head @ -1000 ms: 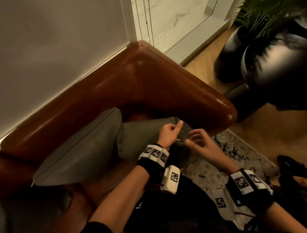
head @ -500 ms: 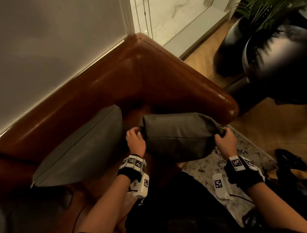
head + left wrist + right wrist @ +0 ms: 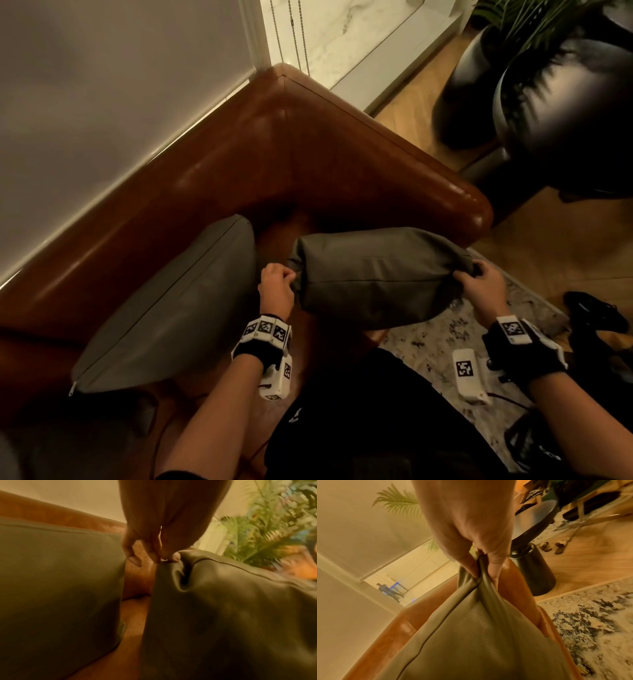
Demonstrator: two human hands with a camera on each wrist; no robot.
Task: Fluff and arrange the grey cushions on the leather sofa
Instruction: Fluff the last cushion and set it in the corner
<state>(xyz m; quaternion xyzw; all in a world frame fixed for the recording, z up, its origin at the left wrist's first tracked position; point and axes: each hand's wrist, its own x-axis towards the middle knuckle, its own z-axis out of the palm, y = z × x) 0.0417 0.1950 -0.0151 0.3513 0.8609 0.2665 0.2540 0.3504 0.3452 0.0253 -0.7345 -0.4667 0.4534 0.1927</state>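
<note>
Grey cushions, two: nearer cushion [image 3: 373, 277] held off the seat, pinched at opposite corners by left hand [image 3: 275, 286] and right hand [image 3: 481, 286], fingers [image 3: 494, 566] curled into fabric. Second cushion [image 3: 171, 308] propped against leather sofa [image 3: 308, 154] backrest. Beyond: patterned rug [image 3: 442, 346], two dark planters [image 3: 561, 113].

2 grey cushions [image 3: 164, 315] [image 3: 376, 274] — 1 sofa [image 3: 308, 154], 2 hands [image 3: 275, 286] [image 3: 483, 287], 1 rug [image 3: 442, 342] — 1 plant [image 3: 534, 20]
</note>
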